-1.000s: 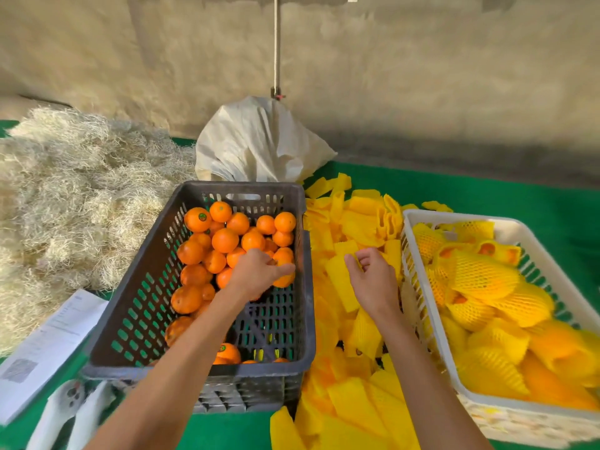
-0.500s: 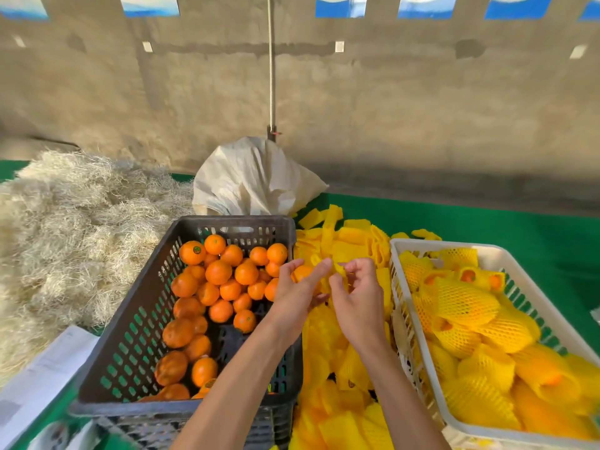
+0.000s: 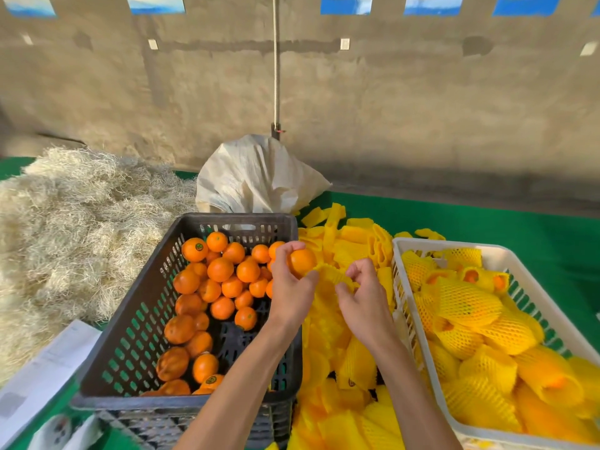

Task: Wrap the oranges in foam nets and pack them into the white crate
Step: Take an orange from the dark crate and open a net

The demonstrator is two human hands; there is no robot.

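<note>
Orange point(image 3: 302, 260) in left grip point(image 3: 291, 287), net point(image 3: 334, 277) touching

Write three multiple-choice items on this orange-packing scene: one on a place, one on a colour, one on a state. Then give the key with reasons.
1. Where does the pile of loose foam nets lie?
A. Inside the dark crate
B. Between the dark crate and the white crate
C. On the straw

2. What colour are the foam nets?
A. Yellow
B. White
C. Pink

3. What state is the orange in the left hand in?
A. Fully netted
B. Bare, at the mouth of a net
C. Peeled

Key: B, the pile fills the gap between both crates. A, every net is yellow. B, its skin shows bare while the right hand pinches the foam net beside it.
</note>
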